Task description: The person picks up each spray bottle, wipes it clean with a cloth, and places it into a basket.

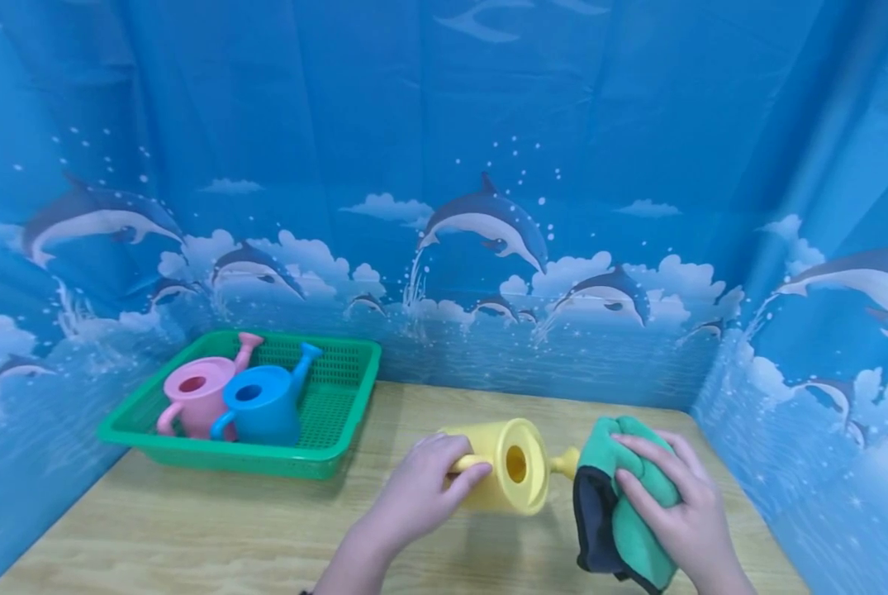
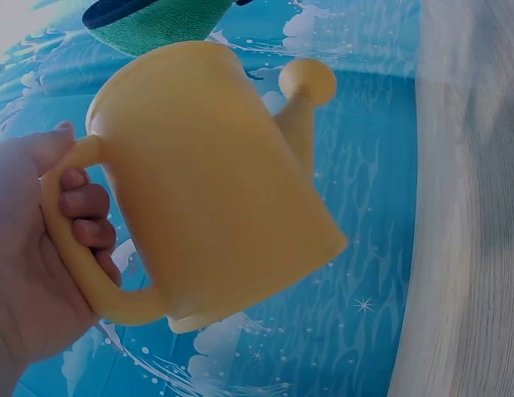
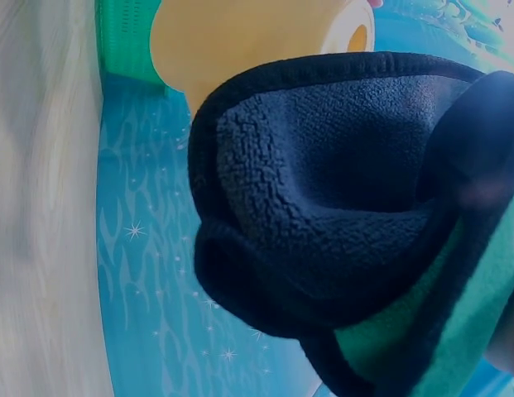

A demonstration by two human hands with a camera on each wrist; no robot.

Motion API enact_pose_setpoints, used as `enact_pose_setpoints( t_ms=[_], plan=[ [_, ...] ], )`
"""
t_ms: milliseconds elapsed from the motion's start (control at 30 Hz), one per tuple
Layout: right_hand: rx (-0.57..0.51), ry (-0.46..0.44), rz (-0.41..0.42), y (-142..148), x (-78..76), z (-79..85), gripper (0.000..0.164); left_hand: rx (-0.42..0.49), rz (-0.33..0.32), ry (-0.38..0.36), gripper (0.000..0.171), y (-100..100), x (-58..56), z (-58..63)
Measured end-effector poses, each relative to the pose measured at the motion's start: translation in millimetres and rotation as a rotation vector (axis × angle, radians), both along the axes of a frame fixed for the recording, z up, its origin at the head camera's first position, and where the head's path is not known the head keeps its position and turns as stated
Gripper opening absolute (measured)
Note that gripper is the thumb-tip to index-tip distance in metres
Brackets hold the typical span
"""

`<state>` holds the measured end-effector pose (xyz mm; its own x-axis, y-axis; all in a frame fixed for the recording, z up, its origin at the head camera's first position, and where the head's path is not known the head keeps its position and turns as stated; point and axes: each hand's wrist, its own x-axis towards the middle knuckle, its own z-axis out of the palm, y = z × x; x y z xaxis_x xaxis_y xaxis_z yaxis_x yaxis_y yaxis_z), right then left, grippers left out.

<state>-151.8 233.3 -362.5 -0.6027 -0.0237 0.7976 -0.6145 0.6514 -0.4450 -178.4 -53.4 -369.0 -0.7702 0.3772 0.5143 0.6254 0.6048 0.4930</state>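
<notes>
A yellow watering can [image 1: 488, 434] is held tilted over the table by my left hand [image 1: 429, 487]. In the left wrist view, the fingers wrap its handle [image 2: 70, 240] and its spout [image 2: 302, 124] points away from the hand. My right hand [image 1: 677, 496] grips a folded cloth [image 1: 640, 504], green on one side and dark on the other with a black edge. The cloth overlaps the spout's end in the head view. Seen from the right wrist, the cloth's dark side [image 3: 348, 165] covers much of the can [image 3: 240, 41].
A green plastic basket [image 1: 228, 463] stands at the back left of the wooden table [image 1: 265, 529]. Inside it are a pink watering can [image 1: 201, 397] and a blue watering can [image 1: 265, 405]. A blue curtain [image 1: 384, 124] printed with dolphins closes off the back and sides.
</notes>
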Motion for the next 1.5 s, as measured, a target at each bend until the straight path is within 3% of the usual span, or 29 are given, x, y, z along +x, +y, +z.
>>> enact_pose_setpoints(
  t_ms=[233,467,667,900,1133,1267,1500],
  plan=[
    [0.01,0.018,0.02,1,0.8,0.4,0.047,0.008,-0.013,0.17,0.031,1,0.5,-2.6],
    [0.028,-0.016,0.002,1,3.9,3.7,0.046,0.029,-0.025,0.437,0.034,3,-7.7,-10.6],
    [0.031,-0.016,-0.001,3,3.0,1.7,0.047,-0.024,-0.019,0.613,0.037,5,-11.5,-14.1],
    [0.05,0.018,0.028,1,4.8,2.8,0.048,-0.053,-0.045,0.678,0.033,7,-12.5,-15.7],
    [0.06,-0.01,0.022,-1,9.1,6.6,0.049,-0.089,-0.05,0.725,0.032,6,-13.5,-18.0],
    [0.053,0.03,0.027,-2,9.0,7.0,0.048,-0.109,-0.052,0.76,0.034,6,-14.0,-18.8],
    [0.072,0.032,-0.046,-8,9.9,10.6,0.048,-0.158,-0.06,0.833,0.037,7,-15.2,-17.7]
  ],
)
